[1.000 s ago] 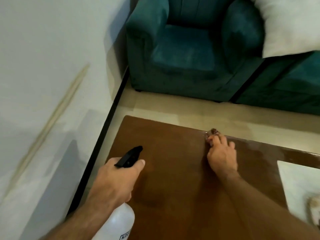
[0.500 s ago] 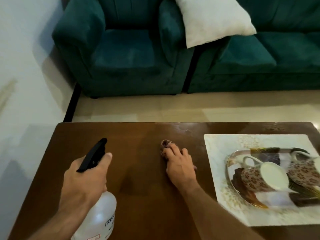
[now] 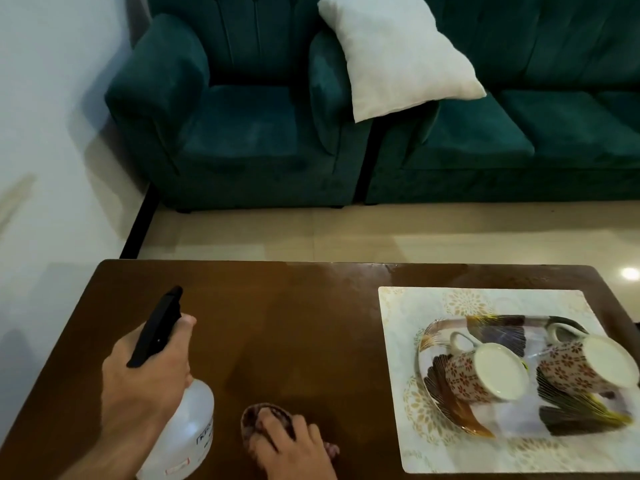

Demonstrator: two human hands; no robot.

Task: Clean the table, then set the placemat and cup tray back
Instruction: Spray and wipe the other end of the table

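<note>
Cloth (image 3: 258, 415) under my right hand (image 3: 294, 452) now sits at the near edge of the brown table (image 3: 294, 323); half a second ago it was pressed farther out, near the table's middle. My right fingers lie spread flat on the dark, crumpled cloth, pressing it to the wood. My left hand (image 3: 145, 379) still grips the neck of a white spray bottle (image 3: 187, 434), fingers curled round it below its black nozzle, held above the table's left half as before. On the right half lies a pale, floral placemat (image 3: 450, 299). A glossy cup tray (image 3: 485, 415) with dark fan patterns rests on it, holding two patterned cups: the left cup (image 3: 481, 375) and the right cup (image 3: 588, 365), both tipped on their sides. Beyond the table stand a green armchair (image 3: 225, 133) and a green sofa (image 3: 519, 133) with a white pillow (image 3: 398, 57) leaning between them.
</note>
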